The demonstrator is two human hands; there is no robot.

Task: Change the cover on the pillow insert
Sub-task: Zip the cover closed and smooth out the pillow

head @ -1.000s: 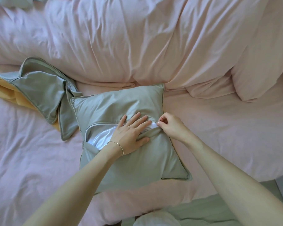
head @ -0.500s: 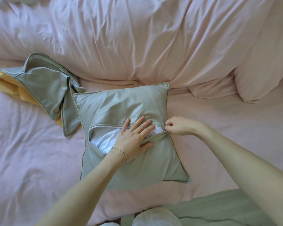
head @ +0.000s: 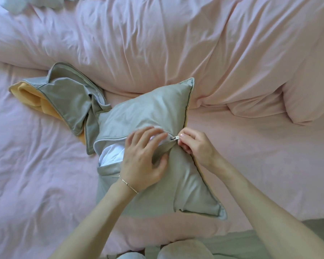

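Note:
A grey-green pillow cover [head: 153,113] lies on the pink bed with the white pillow insert [head: 112,155] showing through its open zipper slit. My left hand [head: 144,157] presses flat on the cover at the slit, fingers spread. My right hand [head: 195,144] pinches the small metal zipper pull [head: 175,137] at the right end of the slit. A second cover [head: 67,98], grey with a yellow-orange side, lies crumpled to the left, touching the pillow's corner.
A rumpled pink duvet [head: 157,43] fills the back of the bed, and a pink pillow [head: 310,94] lies at the right. The pink sheet [head: 36,174] spreads to the left. The bed's front edge runs along the bottom, above a grey-green floor [head: 232,243].
My right hand has taken hold of the zipper pull at the slit's right end. My left hand has shifted slightly on the cover. The camera view has shifted.

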